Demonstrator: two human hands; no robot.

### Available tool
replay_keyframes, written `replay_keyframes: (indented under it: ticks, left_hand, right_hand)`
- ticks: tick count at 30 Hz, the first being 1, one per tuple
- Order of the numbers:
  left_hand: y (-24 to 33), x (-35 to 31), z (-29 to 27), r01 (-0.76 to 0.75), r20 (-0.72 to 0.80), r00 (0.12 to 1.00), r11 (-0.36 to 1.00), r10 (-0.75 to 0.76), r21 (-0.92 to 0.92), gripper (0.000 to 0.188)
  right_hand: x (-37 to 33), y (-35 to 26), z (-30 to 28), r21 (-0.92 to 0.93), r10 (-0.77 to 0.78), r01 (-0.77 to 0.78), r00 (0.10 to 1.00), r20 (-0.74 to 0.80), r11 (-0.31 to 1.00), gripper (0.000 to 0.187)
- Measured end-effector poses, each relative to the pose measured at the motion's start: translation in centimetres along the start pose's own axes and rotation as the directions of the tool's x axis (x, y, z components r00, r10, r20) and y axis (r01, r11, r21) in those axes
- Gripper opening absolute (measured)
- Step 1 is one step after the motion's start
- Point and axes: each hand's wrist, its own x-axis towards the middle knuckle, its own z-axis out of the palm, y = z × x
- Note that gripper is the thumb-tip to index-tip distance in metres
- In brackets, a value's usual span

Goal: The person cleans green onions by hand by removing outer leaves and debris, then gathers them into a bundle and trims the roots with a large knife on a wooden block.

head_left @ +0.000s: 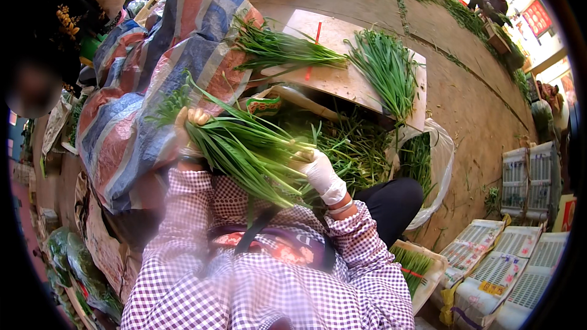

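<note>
Green leafy bundle held across my front, hands apart at its two ends

Far left: a dark garment with yellow flowers [67,21] on a person beside me. Next, a red, white and blue striped sheet [147,88], crumpled, reaching close to my left hand. My left hand [192,120] is clamped around the leafy bundle [247,150] toward its upper-left end; the leaves slant down to the right, in front of my checked shirt [232,287]. My right hand [324,177], in a white glove, is at the pale stalk ends; its fingertips are blurred, so I cannot tell whether they are closed on them. Beyond, loose green leaves [351,153] lie heaped below a pale board [339,30]. The board carries two more bundles: one on its left part [287,47], one on its right [385,70]. Right of the heap, a clear plastic bag [445,153] contains greens. Lower right: a tray [435,274] of green stalks, then white slatted crates [477,244].
</note>
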Motion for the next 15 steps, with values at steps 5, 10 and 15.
replay_keyframes:
  ticks: [5,10,15]
  left_hand:
    - [-0.3,-0.1,0.2,-0.006,-0.053,0.999,1.000,0.006,0.006,0.040]
    - [-0.1,0.0,-0.2,-0.009,-0.067,0.998,0.998,0.012,0.054,0.040]
    - [-0.2,0.4,-0.1,0.009,-0.059,0.998,1.000,-0.007,0.028,0.040]
  right_hand:
    - [-0.8,-0.5,-3.3,-0.644,-0.109,0.103,0.994,0.030,0.758,0.019]
    - [-1.5,4.0,-10.1,-0.773,-0.060,-0.099,0.983,-0.174,0.627,0.018]
    - [-1.8,1.5,-10.3,-0.883,-0.407,-0.039,0.877,-0.254,0.467,0.017]
